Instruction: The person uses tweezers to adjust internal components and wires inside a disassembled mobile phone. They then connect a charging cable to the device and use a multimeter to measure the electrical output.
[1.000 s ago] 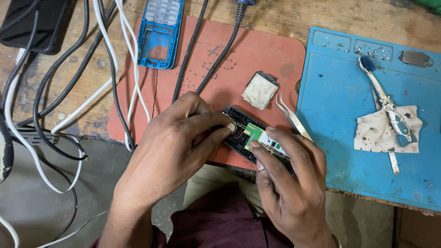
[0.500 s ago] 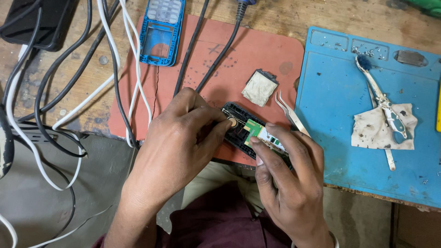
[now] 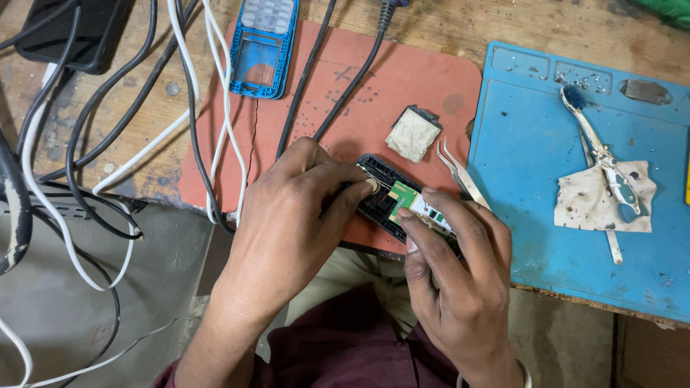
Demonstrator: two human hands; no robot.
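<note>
Here, the right hand (image 3: 460, 287) pinches a green circuit board (image 3: 420, 208) between thumb and fingers, while the left hand (image 3: 287, 223) presses its thumb onto the black phone body (image 3: 381, 197) under the board. The phone lies on a red mat (image 3: 402, 93), long axis from ten to four o'clock. Tweezers (image 3: 463, 176) rest at two o'clock, nearer the right hand.

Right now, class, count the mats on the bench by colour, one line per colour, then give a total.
Red mat: 1
Blue mat: 1
Total: 2
</note>
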